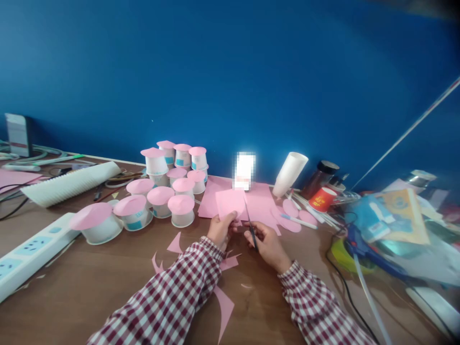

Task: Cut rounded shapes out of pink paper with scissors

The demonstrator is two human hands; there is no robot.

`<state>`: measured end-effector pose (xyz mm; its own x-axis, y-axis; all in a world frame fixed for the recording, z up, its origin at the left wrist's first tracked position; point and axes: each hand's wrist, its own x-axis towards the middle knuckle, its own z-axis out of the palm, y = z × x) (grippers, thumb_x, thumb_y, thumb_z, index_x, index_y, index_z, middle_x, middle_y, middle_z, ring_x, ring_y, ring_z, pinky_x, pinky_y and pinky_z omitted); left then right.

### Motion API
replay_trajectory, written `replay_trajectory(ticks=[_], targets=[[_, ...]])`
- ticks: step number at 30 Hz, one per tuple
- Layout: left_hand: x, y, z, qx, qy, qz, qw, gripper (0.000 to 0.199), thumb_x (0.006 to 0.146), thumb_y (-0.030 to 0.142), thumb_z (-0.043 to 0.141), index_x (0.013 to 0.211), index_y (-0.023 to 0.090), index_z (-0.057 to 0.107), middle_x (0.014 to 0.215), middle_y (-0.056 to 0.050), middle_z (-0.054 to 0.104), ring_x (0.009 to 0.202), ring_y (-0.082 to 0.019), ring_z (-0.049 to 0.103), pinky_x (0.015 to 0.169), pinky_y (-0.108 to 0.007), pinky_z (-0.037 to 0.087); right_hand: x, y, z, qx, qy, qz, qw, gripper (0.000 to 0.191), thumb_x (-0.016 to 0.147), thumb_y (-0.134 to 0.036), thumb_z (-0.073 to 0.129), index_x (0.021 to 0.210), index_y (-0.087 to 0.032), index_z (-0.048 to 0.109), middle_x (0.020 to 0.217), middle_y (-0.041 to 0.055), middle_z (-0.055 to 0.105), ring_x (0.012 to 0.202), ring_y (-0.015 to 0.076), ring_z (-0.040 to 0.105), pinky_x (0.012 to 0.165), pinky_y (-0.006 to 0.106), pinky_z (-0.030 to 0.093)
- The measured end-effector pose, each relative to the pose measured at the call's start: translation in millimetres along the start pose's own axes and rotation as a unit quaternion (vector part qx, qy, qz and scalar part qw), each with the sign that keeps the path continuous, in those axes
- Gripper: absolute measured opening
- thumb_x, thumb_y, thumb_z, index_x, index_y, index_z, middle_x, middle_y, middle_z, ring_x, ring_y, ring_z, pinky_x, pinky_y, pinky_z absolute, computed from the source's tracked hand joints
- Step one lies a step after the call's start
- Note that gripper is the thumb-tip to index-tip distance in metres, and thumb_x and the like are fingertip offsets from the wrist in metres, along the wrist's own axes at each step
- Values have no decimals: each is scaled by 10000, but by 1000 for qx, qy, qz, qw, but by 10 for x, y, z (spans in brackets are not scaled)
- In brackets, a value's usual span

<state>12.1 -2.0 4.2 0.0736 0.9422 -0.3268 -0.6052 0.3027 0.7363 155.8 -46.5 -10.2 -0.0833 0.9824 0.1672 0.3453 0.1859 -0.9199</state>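
My left hand [223, 229] pinches a sheet of pink paper [230, 203] by its lower edge. Scissors [252, 234] are in my right hand [268, 244], their blades pointing away from me beside the paper's right edge; whether they touch it I cannot tell. Under and behind lies a larger stack of pink sheets [210, 196]. Pink scraps [224, 309] are scattered on the table between and below my forearms. Right of my right hand, several cut pink ovals [290, 224] lie with a white pen [304, 221] across them.
Paper cups topped with pink discs [181, 211] stand at left, some stacked. Farther left are a power strip [39, 254] and a long white cup stack [75, 182]. Rightward stand more white cups [290, 172], a red cup [322, 199], a dark jar [319, 177] and a blue-handled glue gun [373, 258].
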Motion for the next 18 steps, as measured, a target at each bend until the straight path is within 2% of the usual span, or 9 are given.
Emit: replay_trajectory(ticks=[3,9,13,18], targets=[[34,27,-24,-41,-3,-11,999,84,757,107,647,686,79,612,559,-18,591,420,-39,488,366,-115,405,-12,-35,7,-20,-10,-14,1000,337,826,-352,621,1071,-123,648,671,12,595,575,131,541,539,241,457],[117,79,-96,-81,-35,-22,996,151,821,76,555,677,78,602,580,-30,592,440,-40,512,383,-104,428,5,-24,13,-27,0,-27,999,311,829,-364,618,1023,-123,649,683,21,620,570,131,544,534,234,455],[139,97,-120,-70,-41,-18,997,120,798,63,581,683,82,607,607,-30,606,468,-45,530,401,-110,448,24,12,15,-26,19,-38,999,264,826,-351,613,974,-133,637,700,29,637,589,141,565,544,240,465],[128,60,-110,-27,-66,-4,997,66,747,55,640,690,78,615,634,-43,620,509,-56,556,445,-118,472,16,-6,24,-18,47,-49,998,331,793,-337,645,1058,-170,536,674,2,637,590,161,580,549,259,464]])
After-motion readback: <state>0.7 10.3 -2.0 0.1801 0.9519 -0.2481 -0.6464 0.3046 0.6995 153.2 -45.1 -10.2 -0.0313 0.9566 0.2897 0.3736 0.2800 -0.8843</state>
